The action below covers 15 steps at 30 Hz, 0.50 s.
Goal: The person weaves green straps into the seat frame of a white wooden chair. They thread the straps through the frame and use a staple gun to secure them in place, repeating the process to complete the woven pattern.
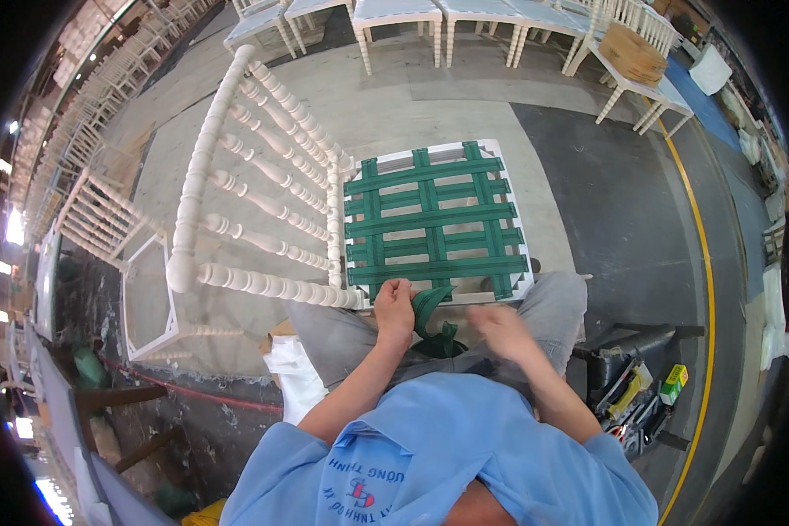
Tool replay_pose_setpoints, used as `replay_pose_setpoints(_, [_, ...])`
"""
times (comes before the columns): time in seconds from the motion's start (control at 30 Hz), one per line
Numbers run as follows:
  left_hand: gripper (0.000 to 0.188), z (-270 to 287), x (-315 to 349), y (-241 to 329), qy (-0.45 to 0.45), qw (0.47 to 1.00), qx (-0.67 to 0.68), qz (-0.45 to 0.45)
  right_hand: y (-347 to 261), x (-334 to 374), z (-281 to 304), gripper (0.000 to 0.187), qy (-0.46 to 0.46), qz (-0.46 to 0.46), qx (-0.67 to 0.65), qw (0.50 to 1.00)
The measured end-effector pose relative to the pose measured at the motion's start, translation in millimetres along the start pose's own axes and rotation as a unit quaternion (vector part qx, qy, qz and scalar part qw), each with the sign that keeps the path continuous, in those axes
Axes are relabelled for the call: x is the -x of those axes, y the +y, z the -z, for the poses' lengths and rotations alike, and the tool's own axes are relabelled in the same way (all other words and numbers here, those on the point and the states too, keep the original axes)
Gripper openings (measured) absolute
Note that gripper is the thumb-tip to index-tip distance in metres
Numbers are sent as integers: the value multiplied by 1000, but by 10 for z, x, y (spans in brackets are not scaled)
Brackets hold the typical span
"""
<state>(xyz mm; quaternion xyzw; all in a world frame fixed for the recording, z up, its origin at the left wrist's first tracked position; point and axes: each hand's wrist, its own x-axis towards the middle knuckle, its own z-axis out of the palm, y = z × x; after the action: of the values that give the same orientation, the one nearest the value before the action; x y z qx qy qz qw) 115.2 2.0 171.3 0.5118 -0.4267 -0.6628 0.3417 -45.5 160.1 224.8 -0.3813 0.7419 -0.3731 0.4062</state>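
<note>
In front of me stands a white chair frame (351, 300) with turned spindles in its tall backrest (187, 210) on the left. Dark green webbing straps (430, 217) cross over and under each other on its seat. My left hand (394, 309) is closed at the seat's near edge, pinching a loose length of green webbing (428, 307) that hangs toward my lap and bunches there. My right hand (498, 328) hovers just right of that loose webbing, above my thigh. It is smeared by motion, so its fingers do not show clearly.
Another unfinished white chair (149, 289) stands on the left. White chairs (399, 13) line the far side, one bearing a cardboard box (633, 54). To my right, a tray of tools (631, 399) holds a yellow-green box (674, 384). White sheets (294, 373) lie by my left leg.
</note>
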Motion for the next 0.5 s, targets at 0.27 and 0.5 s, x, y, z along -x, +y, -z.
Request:
replay_pose_setpoints(0.27, [17, 144, 175, 244, -33, 994, -45, -93, -161, -760, -729, 29, -98, -123, -291, 944])
replay_pose_setpoints(0.5, [27, 354, -358, 79, -81, 994, -67, 15, -169, -1179, -913, 29, -126, -186, -326, 918])
